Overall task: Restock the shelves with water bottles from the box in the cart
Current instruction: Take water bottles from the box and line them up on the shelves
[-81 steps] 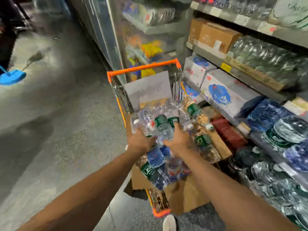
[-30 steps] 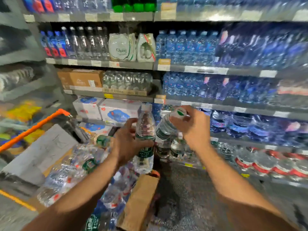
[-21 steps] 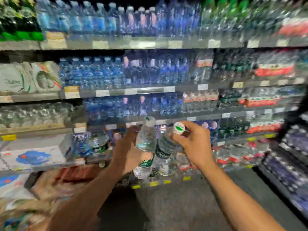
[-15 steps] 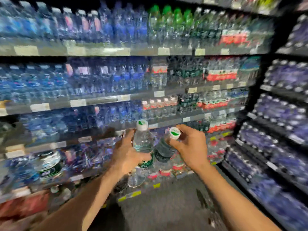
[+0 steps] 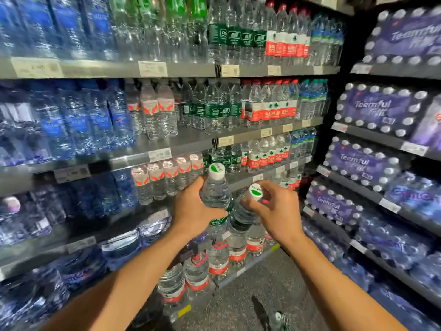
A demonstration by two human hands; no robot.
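Green-labelled bottles [image 5: 216, 194] (one apiece) gripped by both hands [image 5: 193, 211], facing shelves [image 5: 186, 69].

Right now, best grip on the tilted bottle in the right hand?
Take the tilted bottle around its ribbed body, just below the shoulder, coming from the right. The right hand pinches only near the cap, a weak hold on a leaning bottle. The left side is blocked: the upright bottle in the left hand sits close against it.
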